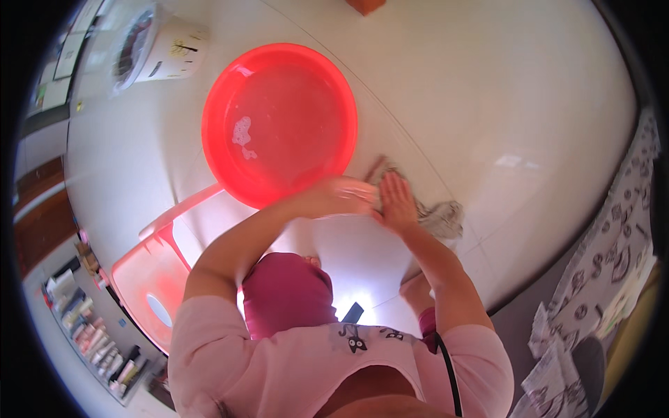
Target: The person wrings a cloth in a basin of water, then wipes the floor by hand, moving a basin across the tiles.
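A crumpled grey-beige cloth (441, 215) lies on the light tiled floor. My right hand (397, 204) is laid on it, palm down with the fingers stretched out. Next to it, my left hand (351, 194) is blurred, its fingers extended toward the right hand and the cloth edge. I see nothing held in the left hand. Just beyond my left forearm is a round red plastic basin (207, 125). It contains cloudy water (298, 115) with a patch of white suds (242, 131) at its left side.
A pink plastic stool or chair (151, 271) stands at my left. A pale bin (177, 49) with a liner is at the upper left. Along the right runs furniture draped with a patterned cover (590, 282). An orange-brown object (366, 5) shows at the top edge.
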The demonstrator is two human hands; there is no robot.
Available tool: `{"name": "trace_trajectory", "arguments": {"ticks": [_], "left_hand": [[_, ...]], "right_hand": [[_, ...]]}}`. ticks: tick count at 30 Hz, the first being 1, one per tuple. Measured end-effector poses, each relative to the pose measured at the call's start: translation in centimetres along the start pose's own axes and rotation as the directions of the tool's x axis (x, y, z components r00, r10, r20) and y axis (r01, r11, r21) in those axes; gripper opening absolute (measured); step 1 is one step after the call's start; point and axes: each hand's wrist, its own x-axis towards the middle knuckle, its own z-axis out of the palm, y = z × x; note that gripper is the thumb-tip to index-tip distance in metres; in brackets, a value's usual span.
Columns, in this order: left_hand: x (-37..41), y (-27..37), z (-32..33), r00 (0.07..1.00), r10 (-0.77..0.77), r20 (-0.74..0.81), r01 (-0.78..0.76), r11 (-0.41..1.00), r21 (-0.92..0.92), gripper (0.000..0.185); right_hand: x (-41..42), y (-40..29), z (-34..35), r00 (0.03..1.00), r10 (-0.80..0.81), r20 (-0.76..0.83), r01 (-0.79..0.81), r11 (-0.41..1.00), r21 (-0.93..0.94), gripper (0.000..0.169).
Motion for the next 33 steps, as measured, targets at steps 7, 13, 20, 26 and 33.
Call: {"name": "trace_trajectory", "arguments": {"ticks": [7,13,20,26,33], "left_hand": [[-13.6,-8.2,-5.3,0.581,0.065,-0.811,-0.377,0.905,-0.198,0.041],[-14.4,-12.2,-5.6,0.535,-0.017,-0.845,-0.394,0.879,-0.268,0.037],[-15.3,-12.3,-4.1,0.595,0.066,-0.801,-0.493,0.817,-0.299,0.04],[-13.0,-8.2,-3.5,0.687,0.357,-0.633,-0.555,0.82,-0.141,0.053],[-10.4,-2.6,-3.4,0.885,0.442,-0.15,-0.466,0.83,-0.305,0.043]], "right_hand": [[-0.3,-10.2,3.9,0.926,-0.359,0.117,0.361,0.933,0.005,0.081],[-2.3,-14.9,6.4,0.904,-0.423,0.063,0.341,0.802,0.491,0.056],[-3.9,-13.2,1.6,0.779,-0.349,0.52,-0.625,-0.48,0.615,0.051],[-4.2,-11.2,-11.2,0.878,-0.209,0.431,-0.45,-0.668,0.593,0.052],[5.4,-17.5,-22.6,0.985,0.12,-0.12,0.162,-0.879,0.448,0.071]]}}
